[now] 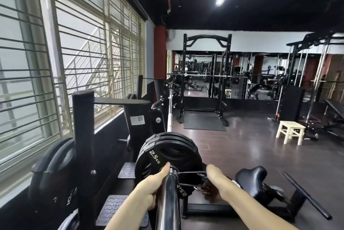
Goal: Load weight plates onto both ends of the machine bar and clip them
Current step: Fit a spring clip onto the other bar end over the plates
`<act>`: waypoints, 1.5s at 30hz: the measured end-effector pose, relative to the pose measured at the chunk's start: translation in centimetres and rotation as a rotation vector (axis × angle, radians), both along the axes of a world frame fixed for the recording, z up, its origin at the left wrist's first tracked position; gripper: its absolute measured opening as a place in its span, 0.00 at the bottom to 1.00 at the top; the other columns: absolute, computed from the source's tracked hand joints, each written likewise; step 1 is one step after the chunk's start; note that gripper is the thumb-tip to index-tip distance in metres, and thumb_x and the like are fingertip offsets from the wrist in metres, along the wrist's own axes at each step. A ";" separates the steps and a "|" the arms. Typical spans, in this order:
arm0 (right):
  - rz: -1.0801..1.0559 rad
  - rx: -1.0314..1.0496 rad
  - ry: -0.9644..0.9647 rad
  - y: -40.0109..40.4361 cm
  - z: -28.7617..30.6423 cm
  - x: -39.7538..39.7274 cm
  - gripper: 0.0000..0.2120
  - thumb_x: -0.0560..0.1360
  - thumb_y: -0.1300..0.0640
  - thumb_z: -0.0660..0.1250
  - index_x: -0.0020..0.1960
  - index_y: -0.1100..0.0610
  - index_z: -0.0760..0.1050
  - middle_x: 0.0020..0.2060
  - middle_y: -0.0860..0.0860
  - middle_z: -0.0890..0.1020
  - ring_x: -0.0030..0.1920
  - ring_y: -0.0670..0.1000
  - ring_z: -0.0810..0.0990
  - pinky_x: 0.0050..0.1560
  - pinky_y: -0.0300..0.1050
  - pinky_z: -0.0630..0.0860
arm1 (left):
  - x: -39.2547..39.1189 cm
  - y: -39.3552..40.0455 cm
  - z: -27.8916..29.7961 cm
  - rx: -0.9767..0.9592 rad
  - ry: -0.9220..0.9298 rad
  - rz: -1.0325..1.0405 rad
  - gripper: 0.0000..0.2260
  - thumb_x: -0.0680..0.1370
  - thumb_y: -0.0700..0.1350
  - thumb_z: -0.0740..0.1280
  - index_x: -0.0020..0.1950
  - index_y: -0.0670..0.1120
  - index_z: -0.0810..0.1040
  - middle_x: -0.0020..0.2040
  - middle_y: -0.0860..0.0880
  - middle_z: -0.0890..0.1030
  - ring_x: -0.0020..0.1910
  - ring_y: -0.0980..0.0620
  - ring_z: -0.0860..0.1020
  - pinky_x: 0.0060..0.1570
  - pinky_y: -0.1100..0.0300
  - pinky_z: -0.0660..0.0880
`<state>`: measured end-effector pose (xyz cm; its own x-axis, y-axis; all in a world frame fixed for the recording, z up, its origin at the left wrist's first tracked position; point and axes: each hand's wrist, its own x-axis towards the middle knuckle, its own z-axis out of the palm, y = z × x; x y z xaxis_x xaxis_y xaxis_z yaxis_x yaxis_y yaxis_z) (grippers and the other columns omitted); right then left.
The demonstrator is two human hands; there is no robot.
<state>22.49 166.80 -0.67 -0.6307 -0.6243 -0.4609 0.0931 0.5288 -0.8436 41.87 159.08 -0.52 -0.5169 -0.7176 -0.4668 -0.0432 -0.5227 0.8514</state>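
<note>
The chrome bar sleeve (168, 201) runs from the bottom of the view up to a stack of black weight plates (163, 151); the nearest plate is marked 2.5 KG. A metal spring clip (188, 175) sits on the sleeve right against that plate, its coil round the bar and its two wire handles sticking out to the right. My left hand (150, 187) grips the sleeve just behind the clip, thumb along the bar. My right hand (214, 183) squeezes the clip's handles. The bar's far end (169, 99) stretches away towards the back.
A black plate storage post (82, 136) with larger plates (54, 170) stands to the left by the barred windows. Steel foot plates (111, 209) lie below. A black padded seat (251, 179) and machine frame sit to the right. A wooden stool (291, 132) and racks stand further back.
</note>
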 end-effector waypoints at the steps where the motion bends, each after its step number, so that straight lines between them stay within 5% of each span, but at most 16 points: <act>1: -0.005 -0.017 -0.010 0.0 0.0 0.0 0.19 0.74 0.53 0.50 0.46 0.63 0.75 0.31 0.59 0.81 0.32 0.59 0.79 0.35 0.51 0.79 | 0.0 0.1 0.2 -0.020 -0.011 0.002 0.29 0.62 0.60 0.78 0.48 0.36 0.85 0.45 0.39 0.87 0.43 0.42 0.85 0.56 0.46 0.81; 5: -0.001 -0.007 0.145 1.0 1.0 0.7 0.22 0.79 0.48 0.52 0.59 0.62 0.76 0.51 0.60 0.83 0.50 0.60 0.81 0.53 0.52 0.77 | 0.8 1.1 0.6 -0.265 -0.232 -0.059 0.36 0.72 0.71 0.67 0.59 0.38 0.83 0.54 0.40 0.86 0.55 0.41 0.83 0.62 0.47 0.78; 9: 0.069 -0.190 0.562 2.3 3.4 -0.2 0.28 0.78 0.41 0.63 0.71 0.57 0.68 0.69 0.53 0.75 0.66 0.55 0.74 0.62 0.48 0.70 | 3.1 -0.1 2.5 -0.922 -0.773 0.036 0.36 0.72 0.77 0.54 0.45 0.47 0.84 0.43 0.49 0.86 0.45 0.48 0.83 0.51 0.53 0.79; 11: 0.214 -0.310 0.656 2.4 4.7 -0.1 0.36 0.74 0.36 0.67 0.75 0.53 0.65 0.73 0.50 0.69 0.72 0.52 0.68 0.70 0.49 0.66 | 4.3 -1.3 4.2 -1.183 -0.750 0.231 0.32 0.70 0.79 0.52 0.42 0.53 0.79 0.37 0.57 0.83 0.39 0.57 0.81 0.42 0.57 0.78; 14: 0.449 -0.302 0.773 0.6 5.9 1.1 0.45 0.70 0.31 0.69 0.79 0.51 0.59 0.78 0.48 0.62 0.77 0.50 0.61 0.76 0.51 0.60 | 4.4 -4.0 6.2 -1.419 -0.596 0.193 0.29 0.70 0.77 0.57 0.59 0.57 0.75 0.54 0.60 0.79 0.57 0.57 0.76 0.51 0.55 0.76; 16: 0.530 -0.291 0.831 -1.3 6.2 1.8 0.46 0.71 0.33 0.69 0.80 0.52 0.56 0.80 0.49 0.59 0.78 0.49 0.57 0.77 0.49 0.56 | 3.0 -5.9 6.4 -1.375 -0.591 -0.037 0.37 0.73 0.73 0.61 0.76 0.52 0.68 0.72 0.51 0.72 0.73 0.50 0.67 0.69 0.50 0.69; 18: 0.514 -0.318 0.790 -2.9 6.2 1.9 0.45 0.72 0.34 0.69 0.81 0.53 0.57 0.79 0.48 0.61 0.78 0.49 0.58 0.75 0.44 0.57 | 1.5 -6.9 5.9 -1.298 -0.565 -0.171 0.41 0.75 0.70 0.63 0.82 0.50 0.58 0.79 0.49 0.64 0.77 0.48 0.63 0.75 0.52 0.62; 22: 0.515 -0.350 0.727 -3.9 6.2 1.4 0.38 0.68 0.30 0.69 0.72 0.45 0.68 0.65 0.45 0.72 0.70 0.50 0.71 0.63 0.39 0.65 | 0.7 -8.3 5.0 -1.247 -0.572 -0.191 0.42 0.73 0.73 0.61 0.81 0.52 0.58 0.78 0.51 0.66 0.73 0.48 0.68 0.69 0.52 0.68; 24: 0.510 -0.335 0.740 -4.1 6.2 1.2 0.36 0.68 0.31 0.70 0.71 0.46 0.68 0.63 0.45 0.72 0.66 0.48 0.72 0.62 0.40 0.67 | 0.8 -8.2 5.3 -1.259 -0.601 -0.190 0.42 0.73 0.73 0.61 0.80 0.52 0.59 0.77 0.51 0.67 0.72 0.48 0.70 0.68 0.50 0.69; 29: 0.484 -0.335 0.762 -3.1 6.5 2.0 0.35 0.69 0.32 0.70 0.71 0.44 0.68 0.53 0.34 0.71 0.52 0.35 0.72 0.46 0.26 0.65 | 1.1 -6.6 5.1 -1.289 -0.594 -0.119 0.37 0.74 0.72 0.61 0.76 0.54 0.64 0.73 0.53 0.72 0.66 0.48 0.75 0.60 0.51 0.73; 34: 0.489 -0.328 0.793 -3.9 6.1 1.4 0.37 0.70 0.32 0.69 0.74 0.47 0.66 0.64 0.42 0.71 0.63 0.44 0.71 0.60 0.39 0.65 | 0.9 -7.5 5.1 -1.307 -0.614 -0.121 0.34 0.73 0.74 0.60 0.73 0.56 0.66 0.69 0.55 0.74 0.63 0.49 0.75 0.57 0.49 0.74; 45: 0.438 -0.391 0.708 -4.0 5.2 1.9 0.44 0.66 0.28 0.67 0.76 0.48 0.64 0.70 0.44 0.71 0.66 0.42 0.69 0.62 0.36 0.63 | 0.6 -7.3 4.7 -1.278 -0.586 -0.079 0.35 0.71 0.75 0.59 0.73 0.58 0.66 0.69 0.57 0.74 0.64 0.51 0.75 0.57 0.50 0.74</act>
<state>24.38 162.78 4.56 -0.3556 -0.9041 0.2371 -0.6546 0.0598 -0.7536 42.44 151.77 4.17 -0.5356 -0.7826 0.3172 -0.5448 0.6073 0.5783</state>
